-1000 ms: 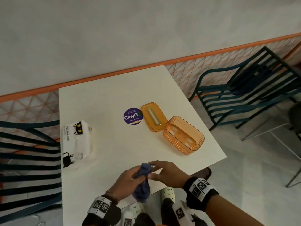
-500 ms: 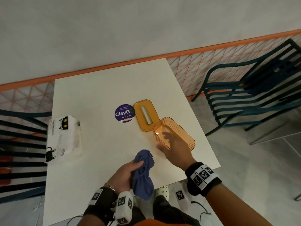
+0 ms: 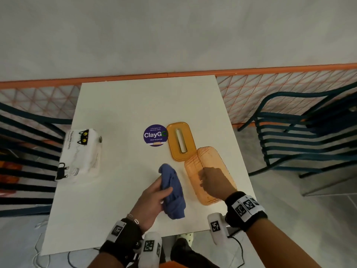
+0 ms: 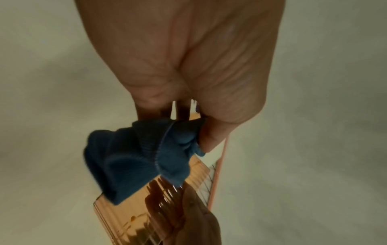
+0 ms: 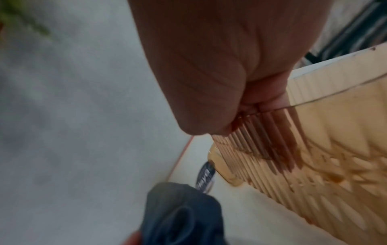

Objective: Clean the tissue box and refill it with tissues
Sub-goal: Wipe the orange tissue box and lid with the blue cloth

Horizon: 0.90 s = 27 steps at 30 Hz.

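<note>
The translucent orange tissue box (image 3: 209, 157) lies tipped on the white table (image 3: 123, 105), and my right hand (image 3: 214, 182) grips its near wall with fingers inside, as the right wrist view shows through the ribbed box (image 5: 314, 149). Its orange lid (image 3: 180, 141) with a slot lies flat just beyond. My left hand (image 3: 154, 198) grips a bunched blue cloth (image 3: 172, 192) beside the box; in the left wrist view the cloth (image 4: 142, 154) hangs over the box (image 4: 130, 213). A white tissue pack (image 3: 81, 153) with cat prints sits at the table's left edge.
A round purple ClayGo sticker (image 3: 155, 135) lies left of the lid. Dark blue slatted chairs stand on the right (image 3: 309, 136) and on the left (image 3: 25, 151). An orange mesh rail (image 3: 270, 93) runs behind the table, against a grey wall.
My right hand left the cloth, reached to the orange box and took hold of its wall, tipping it. The left hand kept the cloth and moved it forward beside the box.
</note>
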Tool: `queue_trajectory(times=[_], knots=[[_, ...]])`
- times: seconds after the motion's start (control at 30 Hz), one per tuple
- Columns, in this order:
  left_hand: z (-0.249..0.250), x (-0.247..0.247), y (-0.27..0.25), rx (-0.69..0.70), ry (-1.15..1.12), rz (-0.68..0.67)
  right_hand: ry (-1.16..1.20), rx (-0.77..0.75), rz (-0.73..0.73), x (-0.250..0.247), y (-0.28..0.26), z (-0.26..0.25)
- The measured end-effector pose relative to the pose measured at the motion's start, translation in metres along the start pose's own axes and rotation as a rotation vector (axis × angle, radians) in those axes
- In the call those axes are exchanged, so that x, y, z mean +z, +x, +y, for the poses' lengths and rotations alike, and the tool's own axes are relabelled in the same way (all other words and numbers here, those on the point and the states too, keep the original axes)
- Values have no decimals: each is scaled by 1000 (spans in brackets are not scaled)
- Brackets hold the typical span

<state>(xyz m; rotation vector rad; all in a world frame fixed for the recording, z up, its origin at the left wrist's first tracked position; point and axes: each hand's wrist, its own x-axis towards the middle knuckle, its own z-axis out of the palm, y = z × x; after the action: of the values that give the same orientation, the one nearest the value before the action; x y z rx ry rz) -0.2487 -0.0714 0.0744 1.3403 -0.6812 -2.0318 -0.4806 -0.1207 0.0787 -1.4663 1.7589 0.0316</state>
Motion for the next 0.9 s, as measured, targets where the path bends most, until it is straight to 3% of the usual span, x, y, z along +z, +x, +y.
queue_trajectory(times=[0.07,0.17,0.3,0.37,0.47,0.53,0.7,0.83,0.9], knots=[[16,11,5,108,143,12,317,27,1,-16,-14,-6],[36,33,6,404,532,-28,689,7,-14,-33,-43,-22],[32,55,1,748,1239,-136,856,-96,-11,-38,-62,-36],[24,54,4,891,1440,-118,858,-113,9,-38,-65,-39],[32,44,18,1063,1466,-27,888,-153,-13,-37,-73,-46],[48,41,32,1084,1393,-7,893,-184,-5,-36,-77,-52],[78,41,41,854,1053,61,890,-219,53,-35,-77,-72],[60,50,-2,900,984,-130,845,-256,133,-35,-77,-81],[64,50,-5,964,968,-135,825,-278,120,-36,-79,-84]])
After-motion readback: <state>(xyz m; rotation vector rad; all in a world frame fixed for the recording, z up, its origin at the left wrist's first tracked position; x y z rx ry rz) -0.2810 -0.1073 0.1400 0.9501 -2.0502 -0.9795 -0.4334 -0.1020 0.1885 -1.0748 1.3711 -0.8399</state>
